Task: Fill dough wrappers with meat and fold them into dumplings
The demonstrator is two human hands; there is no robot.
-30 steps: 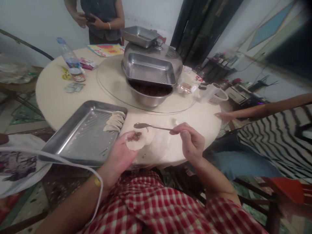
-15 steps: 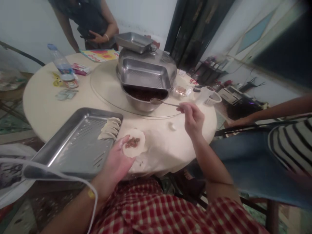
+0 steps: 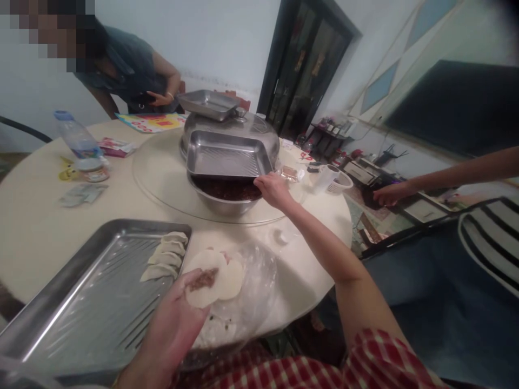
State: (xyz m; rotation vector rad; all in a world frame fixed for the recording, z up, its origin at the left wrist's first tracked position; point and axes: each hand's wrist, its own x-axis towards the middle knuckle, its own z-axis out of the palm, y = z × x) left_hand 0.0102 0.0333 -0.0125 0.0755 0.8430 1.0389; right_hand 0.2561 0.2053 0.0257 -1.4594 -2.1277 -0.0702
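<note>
My left hand [image 3: 178, 308] holds a round dumpling wrapper [image 3: 203, 300] with a patch of minced filling [image 3: 205, 279] in its middle. Just behind it on the table lie more wrappers [image 3: 232, 281], on a clear plastic bag [image 3: 259, 270]. My right hand [image 3: 278, 192] is closed at the right rim of a metal bowl [image 3: 227, 208] of dark filling [image 3: 231, 190]. The spoon seen in it a moment earlier is hidden now, behind the fingers or in the bowl. Several folded dumplings [image 3: 166, 256] lie in a row in a large metal tray [image 3: 101, 302] at left.
A smaller tray [image 3: 227, 156] leans over the bowl, before a large lidded pan [image 3: 259, 127] with another tray [image 3: 208, 102] on top. A bottle [image 3: 77, 135] and jar [image 3: 94, 170] stand at left. Another person's hand [image 3: 391, 193] is at right; someone stands behind the table [image 3: 24, 227].
My right hand has moved left and forward with the spoon, from beside the bowl to its rim. My left hand still holds the filled wrapper. The view has tilted up and shifted.
</note>
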